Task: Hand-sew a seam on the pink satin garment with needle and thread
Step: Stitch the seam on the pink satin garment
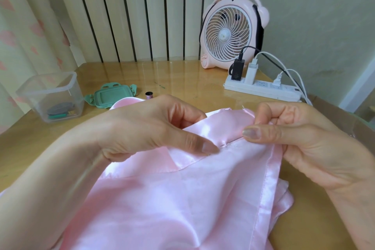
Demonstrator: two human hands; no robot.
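The pink satin garment (182,199) lies across the wooden table's near side, its folded edge lifted between both hands. My left hand (150,128) pinches the fold from the left, thumb on top and fingers underneath. My right hand (300,140) pinches the same fold from the right, thumb pressed on the seam line. A short stretch of stitched seam (227,144) runs between the two thumbs. A thin pale thread end (243,107) sticks up by my right fingers. The needle itself is not visible.
A clear plastic box (50,95) with sewing bits stands at the left, its green lid (110,95) beside it. A small thread spool (148,95) and a pink bowl rim (125,101) sit behind my left hand. A pink desk fan (233,30) and a white power strip (261,87) occupy the back right.
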